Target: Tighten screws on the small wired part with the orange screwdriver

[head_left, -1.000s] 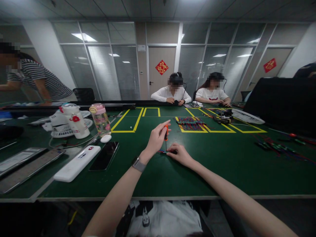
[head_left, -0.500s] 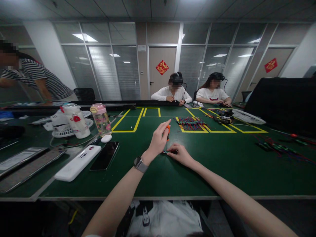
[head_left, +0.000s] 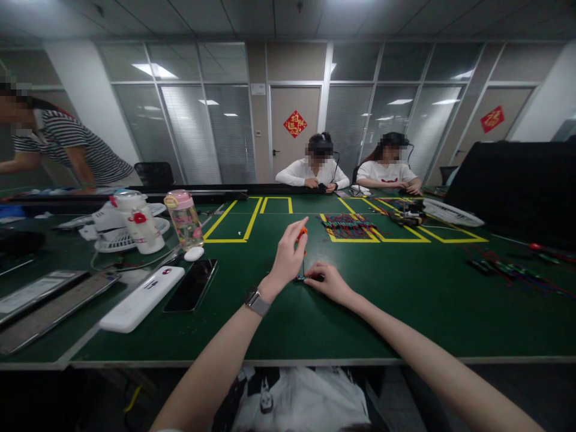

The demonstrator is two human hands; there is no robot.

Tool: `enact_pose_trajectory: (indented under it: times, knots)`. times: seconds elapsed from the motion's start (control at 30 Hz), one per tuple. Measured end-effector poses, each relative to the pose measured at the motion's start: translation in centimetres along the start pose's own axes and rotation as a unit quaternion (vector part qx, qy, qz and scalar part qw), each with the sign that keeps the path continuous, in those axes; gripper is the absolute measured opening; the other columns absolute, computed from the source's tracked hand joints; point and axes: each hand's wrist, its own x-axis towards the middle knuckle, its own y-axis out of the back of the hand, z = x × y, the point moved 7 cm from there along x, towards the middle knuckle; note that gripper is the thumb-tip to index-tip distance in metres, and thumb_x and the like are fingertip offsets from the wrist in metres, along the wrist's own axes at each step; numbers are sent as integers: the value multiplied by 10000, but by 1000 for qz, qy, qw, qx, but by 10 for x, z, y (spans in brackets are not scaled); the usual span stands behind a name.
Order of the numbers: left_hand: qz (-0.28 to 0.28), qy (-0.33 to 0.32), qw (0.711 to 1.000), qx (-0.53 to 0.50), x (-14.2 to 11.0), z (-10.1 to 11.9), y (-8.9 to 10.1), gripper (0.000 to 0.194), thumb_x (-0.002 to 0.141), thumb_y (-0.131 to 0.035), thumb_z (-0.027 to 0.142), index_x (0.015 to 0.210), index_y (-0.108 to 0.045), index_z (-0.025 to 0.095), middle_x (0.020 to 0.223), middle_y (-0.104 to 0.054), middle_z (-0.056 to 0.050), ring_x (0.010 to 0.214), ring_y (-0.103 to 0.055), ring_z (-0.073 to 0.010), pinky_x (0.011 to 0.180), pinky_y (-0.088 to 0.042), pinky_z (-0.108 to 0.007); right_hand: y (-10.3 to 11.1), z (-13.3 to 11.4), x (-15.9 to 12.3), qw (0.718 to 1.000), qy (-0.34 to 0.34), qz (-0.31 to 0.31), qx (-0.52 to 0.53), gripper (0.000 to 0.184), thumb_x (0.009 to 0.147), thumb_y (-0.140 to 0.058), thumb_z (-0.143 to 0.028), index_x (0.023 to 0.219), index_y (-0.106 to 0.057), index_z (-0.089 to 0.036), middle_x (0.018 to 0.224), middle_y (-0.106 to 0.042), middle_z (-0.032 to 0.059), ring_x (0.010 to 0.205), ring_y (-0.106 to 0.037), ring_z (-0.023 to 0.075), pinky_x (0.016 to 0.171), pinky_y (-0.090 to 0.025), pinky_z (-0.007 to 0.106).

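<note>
My left hand (head_left: pixel 290 252) is closed around the orange handle of a screwdriver (head_left: pixel 303 230), held upright with its thin shaft pointing down. At the shaft's lower end lies a small circuit board (head_left: pixel 299 278) on the green table (head_left: pixel 270 324). My right hand (head_left: pixel 329 281) rests low on the table, thumb and fingertips pinching the board's right edge. Most of the board is hidden behind my left wrist and the fingers.
A bundle of circuit boards with red and blue wires (head_left: pixel 348 226) lies ahead, with more wired boards (head_left: pixel 504 267) at right. Leftward are a black phone (head_left: pixel 191 285), a white power bank (head_left: pixel 143 299) and a pink-lidded bottle (head_left: pixel 184 219). Two people sit opposite; another leans at far left.
My left hand has turned slightly about the screwdriver, and less of the orange handle shows. The right hand keeps its place on the board.
</note>
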Motion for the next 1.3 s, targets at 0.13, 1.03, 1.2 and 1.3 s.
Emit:
enact_pose_trajectory:
  times: [0.13,1.03,1.2,1.3]
  knots:
    - [5,44,996,-83,2,-14,0,377,946,-405,196,1306,-515,219,1258,-563,-93,1056,-614,-168,863,-523,-286,0,1,0,1000,-3,-1,0,121,784,-687,-208,875,-746,-153,851,-657,71,773,-608,179,725,-480,295]
    - [-36,-61,979,189,-2,20,-4,348,961,-402,255,1291,-511,240,1060,-591,-59,893,-609,-151,813,-509,-273,2,-3,0,1000,7,-2,0,111,795,-673,-220,853,-743,-157,823,-650,62,745,-588,171,702,-468,288]
    - [-61,-26,998,13,0,8,-12,377,960,-386,215,1327,-468,244,1144,-579,-69,825,-650,-113,777,-543,-249,1,-4,0,1000,11,-7,-2,116,792,-672,-204,872,-741,-157,833,-642,56,758,-587,171,716,-469,288]
    - [-37,-3,999,16,1,1,-8,350,929,-478,248,1278,-505,248,1044,-569,-42,735,-624,-95,658,-531,-210,0,-4,0,1000,16,-14,-11,145,801,-661,-198,915,-742,-163,861,-642,62,793,-590,179,735,-469,295]
